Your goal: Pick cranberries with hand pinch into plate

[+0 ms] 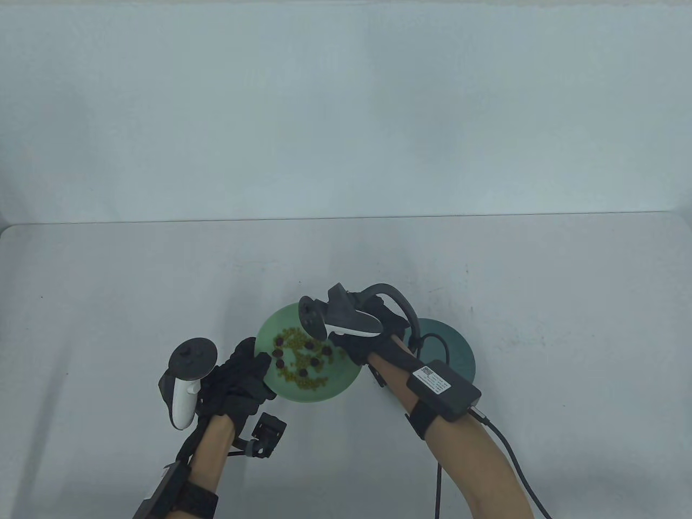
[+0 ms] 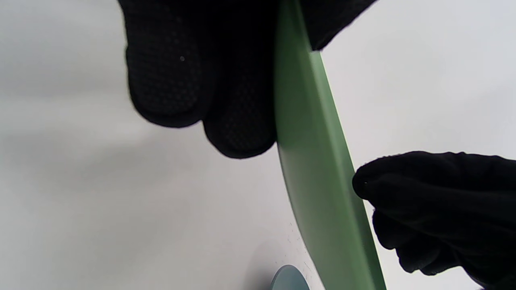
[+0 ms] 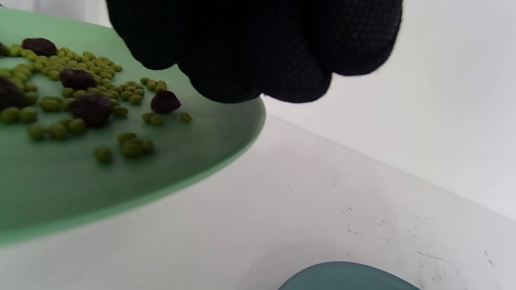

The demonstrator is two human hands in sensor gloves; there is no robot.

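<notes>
A light green plate [image 1: 319, 392] holds several dark cranberries [image 1: 280, 364] mixed in with green peas [image 1: 296, 338]. My left hand [image 1: 258, 363] grips the plate's left rim; in the left wrist view its fingers [image 2: 169, 80] lie under the plate [image 2: 318, 181], seen edge-on. My right hand [image 1: 339, 341] hovers over the plate's right side with its fingers [image 3: 258, 72] bunched together above the rim. No cranberry shows between them. A cranberry [image 3: 165, 101] lies just below them. A darker teal plate [image 1: 451, 346] lies to the right, partly behind my right wrist.
The teal plate also shows at the bottom of the right wrist view [image 3: 346, 278] and the left wrist view [image 2: 288, 280]. A cable [image 1: 508, 448] runs from the box on my right forearm. The white table [image 1: 162, 281] stretches back to a wall.
</notes>
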